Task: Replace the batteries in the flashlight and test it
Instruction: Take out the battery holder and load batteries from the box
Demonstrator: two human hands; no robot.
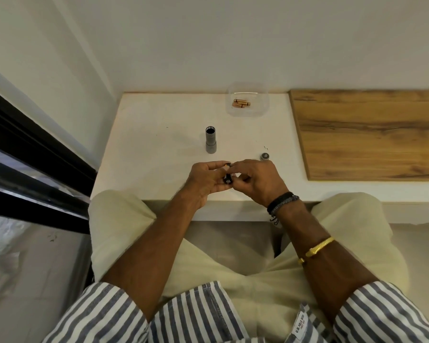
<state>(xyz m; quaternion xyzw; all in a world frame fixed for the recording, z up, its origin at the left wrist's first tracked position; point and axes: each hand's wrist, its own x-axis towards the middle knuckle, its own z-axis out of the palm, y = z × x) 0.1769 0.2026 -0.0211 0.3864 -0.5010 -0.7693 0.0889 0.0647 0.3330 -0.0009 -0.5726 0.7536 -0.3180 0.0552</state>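
The grey flashlight body (210, 141) stands upright on the white table (159, 134), its open end facing up. Its grey end cap (264, 156) lies to the right, just past my right hand. Between my two hands is a small black battery holder (227, 179). My left hand (206, 180) grips it from the left, and the fingers of my right hand (256, 178) close on its top end from the right. Several copper-coloured batteries (241, 103) lie in a clear plastic tray (248, 99) at the table's back edge.
A wooden board (367, 132) covers the table's right part. A white wall runs behind the table. A dark window frame (35, 154) stands on the left. My knees in pale trousers sit against the table's front edge.
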